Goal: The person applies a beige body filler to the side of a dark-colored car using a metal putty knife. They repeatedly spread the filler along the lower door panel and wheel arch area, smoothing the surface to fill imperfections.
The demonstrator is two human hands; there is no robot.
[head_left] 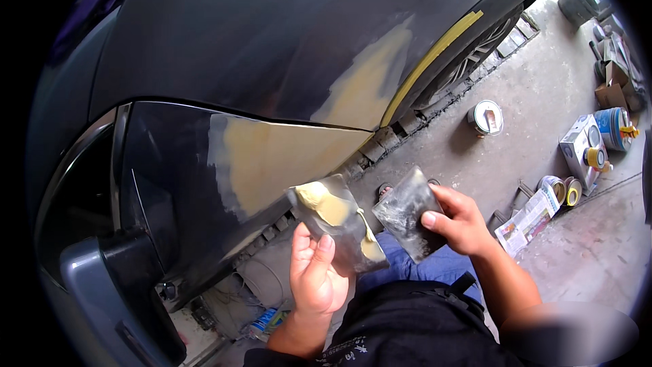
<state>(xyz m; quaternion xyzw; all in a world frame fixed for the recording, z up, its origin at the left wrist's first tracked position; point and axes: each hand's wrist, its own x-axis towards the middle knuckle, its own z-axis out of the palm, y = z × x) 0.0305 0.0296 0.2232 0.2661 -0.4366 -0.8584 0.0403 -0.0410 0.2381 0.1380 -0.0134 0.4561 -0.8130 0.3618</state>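
My left hand (317, 275) is closed on a flat grey spreader plate (333, 232) that carries a thick mound of pale yellow body filler (324, 202) and a smaller smear near its right edge. My right hand (463, 221) pinches a dark, square spreader (410, 216) smudged with whitish residue. The two plates are side by side, a little apart, in front of my lap. Beyond them stands a dark car; its door (180, 146) and rear fender (272, 34) bear sanded patches of beige filler (285, 153). Yellow tape (435, 58) runs along the wheel arch.
The car's side mirror (119, 292) juts out at lower left. An open can (485, 118) stands on the concrete floor. To the right are a white box (578, 143), a blue can (614, 129), tape rolls (572, 192), newspaper (533, 221) and a dark bucket (578, 3).
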